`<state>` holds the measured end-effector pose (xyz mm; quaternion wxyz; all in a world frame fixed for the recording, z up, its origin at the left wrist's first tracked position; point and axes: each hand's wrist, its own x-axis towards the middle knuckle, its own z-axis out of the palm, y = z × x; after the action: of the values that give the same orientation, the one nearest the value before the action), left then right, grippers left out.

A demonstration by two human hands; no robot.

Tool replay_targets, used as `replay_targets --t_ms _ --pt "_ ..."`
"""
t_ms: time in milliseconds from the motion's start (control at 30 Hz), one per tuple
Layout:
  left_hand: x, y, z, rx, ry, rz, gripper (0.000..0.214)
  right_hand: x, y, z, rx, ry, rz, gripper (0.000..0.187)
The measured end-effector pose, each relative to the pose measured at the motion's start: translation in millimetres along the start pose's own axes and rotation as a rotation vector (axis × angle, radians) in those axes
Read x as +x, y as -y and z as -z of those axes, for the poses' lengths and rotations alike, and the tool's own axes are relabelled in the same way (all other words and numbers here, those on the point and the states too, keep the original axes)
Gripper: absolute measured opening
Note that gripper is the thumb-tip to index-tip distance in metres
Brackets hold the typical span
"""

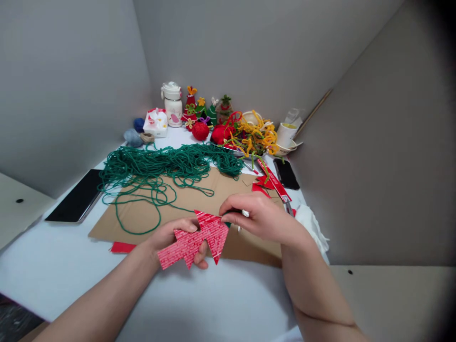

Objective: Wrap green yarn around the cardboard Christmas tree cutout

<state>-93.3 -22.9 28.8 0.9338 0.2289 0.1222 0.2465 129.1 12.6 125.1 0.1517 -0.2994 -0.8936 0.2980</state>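
Note:
My left hand (178, 232) is closed on a red and white patterned tree-shaped cutout (199, 237), thumb on top and fingers underneath. The cutout lies tilted, with its pointed part toward the right. At its right side my right hand (252, 216) pinches the end of some green yarn; a bit of green shows just below those fingertips. Something dark with a shiny end lies within the right hand, too hidden to name. A strand runs from the cutout's upper edge back to a large loose heap of green yarn (160, 164).
Under my hands lies a brown cardboard sheet (213, 190). A dark tablet (76, 197) is at left, a phone (286, 174) at right. Red paper scraps (262, 185) and white tissue (311, 225) lie nearby. Behind stand a white bottle (173, 105) and yellow yarn pieces (256, 135).

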Motion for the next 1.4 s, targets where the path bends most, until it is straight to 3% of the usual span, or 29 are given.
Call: replay_targets --t_ms 200,400,933,1167,1400 --pt "-3.3 0.9 3.3 0.041 -0.055 0.023 0.037 3.6 -5.9 0.0 0.215 0.105 -0.149 0.015" --pt "-2.3 -1.4 -0.9 0.063 -0.084 -0.009 0.034 7.2 -13.6 -3.2 0.357 0.125 -0.197 0.018" --pt "-4.4 -4.2 -6.2 0.129 0.026 -0.073 0.058 17.6 -30.0 -15.1 0.944 0.334 -0.357 0.022" --pt "-5.4 -4.3 -3.2 0.175 0.032 -0.123 0.072 22.3 -33.7 -20.4 0.998 0.399 -0.328 0.025" --pt "-7.7 -1.1 7.9 0.128 0.018 -0.139 0.064 23.8 -34.1 -27.7 0.908 0.377 -0.376 0.016"
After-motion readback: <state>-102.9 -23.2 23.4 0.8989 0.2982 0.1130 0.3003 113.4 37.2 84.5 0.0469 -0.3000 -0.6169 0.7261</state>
